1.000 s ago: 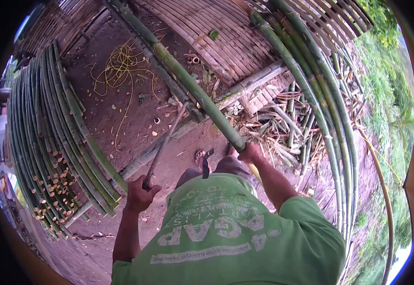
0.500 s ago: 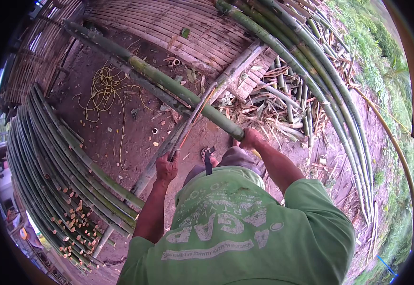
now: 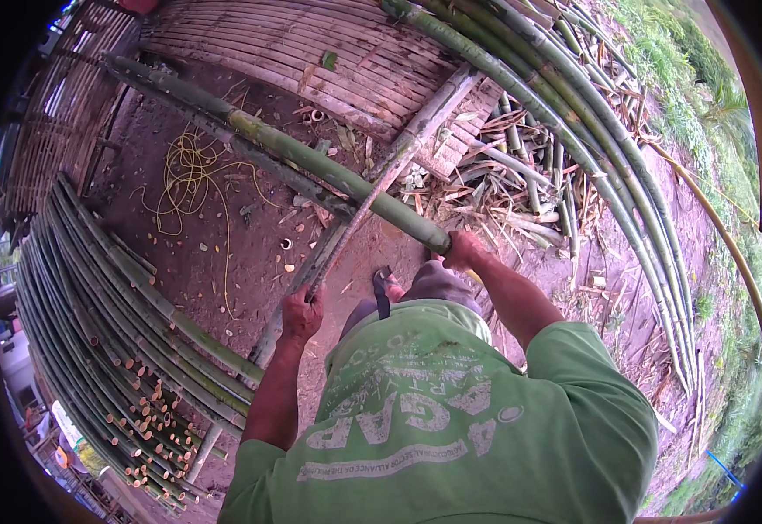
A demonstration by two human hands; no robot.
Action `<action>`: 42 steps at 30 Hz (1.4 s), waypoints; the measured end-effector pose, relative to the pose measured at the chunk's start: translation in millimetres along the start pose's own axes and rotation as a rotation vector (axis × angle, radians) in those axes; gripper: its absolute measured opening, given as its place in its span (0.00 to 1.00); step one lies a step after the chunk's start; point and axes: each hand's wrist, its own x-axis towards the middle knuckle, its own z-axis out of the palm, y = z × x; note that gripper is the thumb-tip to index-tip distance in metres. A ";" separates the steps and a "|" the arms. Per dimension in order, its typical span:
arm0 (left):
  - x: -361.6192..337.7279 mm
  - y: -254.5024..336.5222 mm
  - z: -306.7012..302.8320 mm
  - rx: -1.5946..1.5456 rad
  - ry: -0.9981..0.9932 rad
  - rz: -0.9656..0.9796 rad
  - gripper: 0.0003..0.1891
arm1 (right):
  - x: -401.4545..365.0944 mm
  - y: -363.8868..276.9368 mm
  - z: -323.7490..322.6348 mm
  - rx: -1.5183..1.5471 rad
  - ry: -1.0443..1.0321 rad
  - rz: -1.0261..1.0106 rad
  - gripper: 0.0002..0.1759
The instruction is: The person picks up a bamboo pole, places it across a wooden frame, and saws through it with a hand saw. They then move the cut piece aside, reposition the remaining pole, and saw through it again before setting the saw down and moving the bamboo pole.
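Observation:
A thick green bamboo pole [image 3: 311, 159] runs from the upper left down to the centre, resting across another pole. Its near end is in my right hand [image 3: 466, 251], fingers wrapped round it. My left hand [image 3: 302, 312] is closed on the near end of a long thin blade-like tool [image 3: 352, 229], whose far part lies across the bamboo pole. Beneath them a supporting pole [image 3: 440, 100] slants from the upper right to the lower left. The tool's handle is mostly hidden in my fist.
Stacked bamboo poles [image 3: 110, 288] fill the left side. A slatted bamboo platform [image 3: 302, 44] is at the top. More long poles [image 3: 573, 131] curve down the right, beside cut scraps [image 3: 520, 188]. Yellow rope [image 3: 190, 175] lies tangled on the dirt.
The camera view has shifted slightly. The tool looks turned a little against the bamboo pole; both hands keep their holds.

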 end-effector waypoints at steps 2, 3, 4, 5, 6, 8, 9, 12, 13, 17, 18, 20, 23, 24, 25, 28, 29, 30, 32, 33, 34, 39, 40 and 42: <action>10.0 -15.6 13.1 -0.010 0.026 0.036 0.15 | 13.1 9.2 6.1 0.017 -0.033 -0.018 0.27; 13.6 -15.2 16.8 -0.019 0.042 0.052 0.15 | 14.2 10.9 5.4 0.021 -0.050 -0.028 0.27; 13.9 -15.4 18.3 -0.035 0.039 0.037 0.15 | 14.2 12.7 5.0 0.029 -0.044 -0.032 0.26; 14.8 -16.6 17.8 -0.048 0.035 0.026 0.14 | 13.9 13.4 4.9 0.042 -0.038 -0.036 0.26; 16.3 -14.6 14.0 -0.059 0.027 0.019 0.14 | 12.9 12.2 5.3 0.059 -0.029 -0.038 0.26; 8.7 -7.4 9.4 -0.033 0.012 0.047 0.14 | 13.2 13.2 8.6 0.043 -0.014 -0.032 0.26; 2.4 -3.8 7.6 -0.021 0.012 0.055 0.14 | 11.4 9.3 6.0 0.028 -0.008 -0.035 0.26; -13.1 -3.3 -3.0 -0.002 -0.009 0.003 0.13 | 3.3 -1.2 -3.2 0.009 -0.021 0.002 0.27; -9.3 -6.9 0.1 0.006 -0.004 -0.001 0.14 | 10.9 5.3 -0.1 0.018 -0.041 -0.006 0.28; -0.5 -20.1 14.7 0.026 0.024 0.000 0.15 | 33.3 28.6 11.8 0.070 -0.041 -0.051 0.29; -2.7 -18.0 14.7 0.031 0.026 0.002 0.15 | 30.5 25.7 11.0 0.066 -0.029 -0.036 0.28; -13.3 -13.1 17.3 -0.014 -0.024 -0.013 0.15 | 20.7 20.2 9.9 0.050 -0.019 0.000 0.27; -29.0 3.5 14.6 -0.065 -0.073 -0.036 0.15 | 2.7 15.0 10.7 0.051 -0.027 0.014 0.27; -35.0 8.1 14.7 -0.077 -0.094 -0.041 0.14 | 6.9 31.1 23.6 0.068 -0.038 -0.003 0.27; -42.2 11.8 15.6 -0.104 -0.117 -0.050 0.14 | 8.7 47.1 35.6 0.089 -0.050 -0.017 0.28; -61.1 20.3 24.8 -0.230 -0.148 -0.004 0.16 | -6.4 80.0 54.1 0.050 -0.036 0.004 0.28; -67.3 25.8 30.5 -0.249 -0.158 -0.001 0.16 | -14.7 89.7 59.3 0.046 -0.030 0.011 0.28; -73.5 35.4 33.0 -0.266 -0.169 -0.002 0.17 | -15.4 102.2 66.1 0.060 -0.096 0.056 0.30; -81.0 42.6 38.2 -0.250 -0.229 0.000 0.18 | -22.0 131.9 86.8 0.106 -0.067 0.089 0.30; -82.2 47.5 40.4 -0.246 -0.236 0.005 0.18 | -23.6 139.3 90.7 0.121 -0.051 0.096 0.30; -82.8 53.9 42.3 -0.240 -0.242 0.008 0.18 | -23.6 145.0 95.8 0.122 -0.035 0.122 0.30; -82.0 80.4 47.0 -0.155 -0.269 0.014 0.15 | -1.4 159.9 116.2 0.260 -0.071 0.131 0.31; -81.9 87.6 47.6 -0.135 -0.286 0.009 0.14 | 5.6 163.7 122.0 0.259 -0.056 0.104 0.32; -84.2 95.7 54.8 -0.070 -0.303 0.005 0.13 | 16.5 167.7 132.2 0.214 -0.038 0.091 0.31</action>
